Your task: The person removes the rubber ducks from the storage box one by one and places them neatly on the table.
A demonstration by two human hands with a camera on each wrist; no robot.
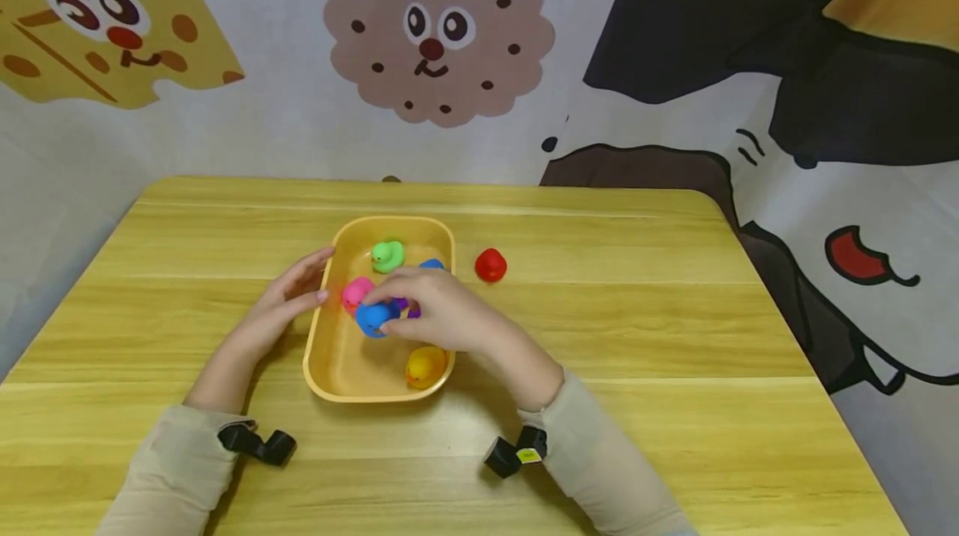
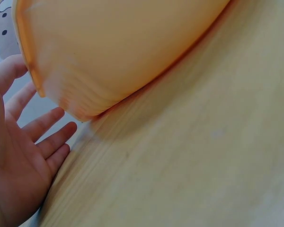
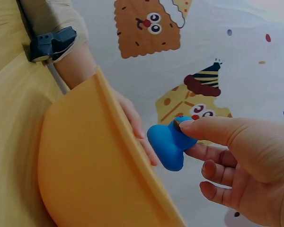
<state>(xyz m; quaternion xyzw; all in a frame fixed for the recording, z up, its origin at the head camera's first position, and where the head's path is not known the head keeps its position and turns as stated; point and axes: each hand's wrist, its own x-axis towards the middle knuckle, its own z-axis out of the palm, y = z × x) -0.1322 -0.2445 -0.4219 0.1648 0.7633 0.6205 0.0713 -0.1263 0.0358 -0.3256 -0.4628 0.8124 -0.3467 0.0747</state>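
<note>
My right hand [image 1: 442,307] pinches a blue toy duck [image 1: 375,319] between thumb and fingers, over the yellow tray [image 1: 318,378]. The right wrist view shows the blue duck [image 3: 168,144] held above the rim level. My left hand [image 1: 280,303] rests at the tray's left side, fingertips and thumb against the rim, fingers fairly straight. Inside the tray are a green duck [image 1: 388,256], a pink duck [image 1: 358,295] and an orange-yellow duck [image 1: 425,367]. A second blue toy [image 1: 432,264] and something purple [image 1: 414,312] are partly hidden by my right hand.
A small red toy [image 1: 490,265] sits on the wooden table [image 1: 637,320], right of the tray. Behind the table hangs a printed cloth [image 1: 285,136] with cartoon foods. Each wrist wears a black camera, such as the left one [image 1: 258,443].
</note>
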